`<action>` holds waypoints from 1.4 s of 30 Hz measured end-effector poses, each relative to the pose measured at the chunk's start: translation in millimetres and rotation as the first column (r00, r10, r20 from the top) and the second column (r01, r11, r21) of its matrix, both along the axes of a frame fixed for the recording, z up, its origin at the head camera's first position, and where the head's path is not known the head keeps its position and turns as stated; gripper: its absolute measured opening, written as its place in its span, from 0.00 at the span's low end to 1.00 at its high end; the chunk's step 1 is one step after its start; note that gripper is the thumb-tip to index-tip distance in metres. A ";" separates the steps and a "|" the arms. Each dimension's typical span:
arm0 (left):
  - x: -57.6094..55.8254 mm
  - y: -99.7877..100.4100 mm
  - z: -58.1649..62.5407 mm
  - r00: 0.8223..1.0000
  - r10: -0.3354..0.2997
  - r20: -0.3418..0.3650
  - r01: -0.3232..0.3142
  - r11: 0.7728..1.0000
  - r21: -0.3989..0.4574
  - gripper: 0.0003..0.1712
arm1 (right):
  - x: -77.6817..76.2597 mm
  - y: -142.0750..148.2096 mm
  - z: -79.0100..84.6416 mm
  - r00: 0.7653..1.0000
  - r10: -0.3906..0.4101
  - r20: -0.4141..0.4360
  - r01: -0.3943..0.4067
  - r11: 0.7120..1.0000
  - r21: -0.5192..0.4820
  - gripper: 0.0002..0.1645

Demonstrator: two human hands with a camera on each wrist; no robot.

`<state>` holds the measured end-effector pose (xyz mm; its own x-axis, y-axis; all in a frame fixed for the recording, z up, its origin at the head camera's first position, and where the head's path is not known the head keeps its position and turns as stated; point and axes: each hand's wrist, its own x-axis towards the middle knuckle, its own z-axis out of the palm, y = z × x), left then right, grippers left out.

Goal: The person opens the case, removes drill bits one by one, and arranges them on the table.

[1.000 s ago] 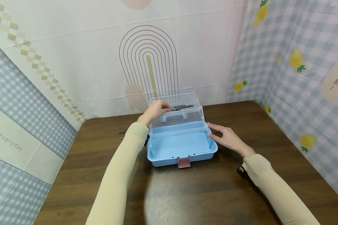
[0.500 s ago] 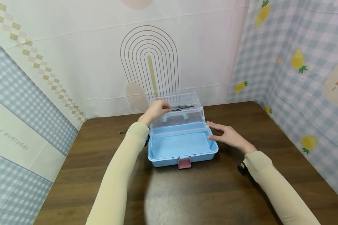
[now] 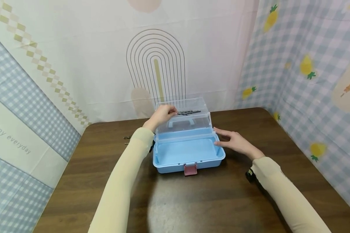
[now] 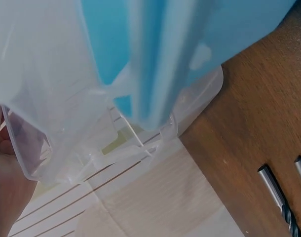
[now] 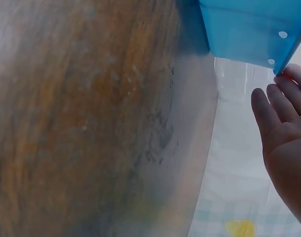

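Note:
A light blue toolbox (image 3: pixel 189 152) stands with its lid raised and a clear upper tray (image 3: pixel 205 117) swung up at the back. Several dark drill bits (image 3: pixel 194 111) lie in that tray. My left hand (image 3: pixel 163 114) reaches over the tray's left end, thumb and fingers pinching the end of a drill bit; in the left wrist view the clear plastic partly covers the fingers. At the box's right side, my right hand (image 3: pixel 235 142) rests with extended fingers (image 5: pixel 287 96) at the rear corner and the thumb at the rim.
More drill bits (image 4: pixel 276 190) lie on the brown wooden table (image 3: pixel 105 174), left of the box. A pink latch (image 3: pixel 190 169) hangs open at the box's front. Patterned cloth (image 3: pixel 215 58) hangs behind and along the sides of the table.
Both hands stay almost where they were, left at the tray and right at the box's side. The head view shifts slightly.

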<state>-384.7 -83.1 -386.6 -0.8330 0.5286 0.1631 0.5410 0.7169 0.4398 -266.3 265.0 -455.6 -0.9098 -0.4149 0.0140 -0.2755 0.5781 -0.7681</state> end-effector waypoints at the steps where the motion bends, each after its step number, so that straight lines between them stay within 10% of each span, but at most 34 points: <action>1: 0.2 -0.4 -0.5 1.000 -0.001 0.005 0.001 1.000 0.001 0.09 | 0.7 -0.5 -0.1 1.000 0.003 0.005 -0.003 1.000 -0.003 0.49; 24: 4.5 -16.1 22.5 0.999 0.016 0.034 -0.019 0.995 0.096 0.11 | -0.9 -0.9 -0.2 1.000 0.009 -0.011 -0.009 1.000 -0.014 0.46; 42: 22.3 -93.6 22.6 0.994 0.101 -0.029 -0.098 0.990 0.105 0.08 | 8.6 2.5 -1.3 0.999 0.008 -0.040 -0.006 0.999 0.049 0.48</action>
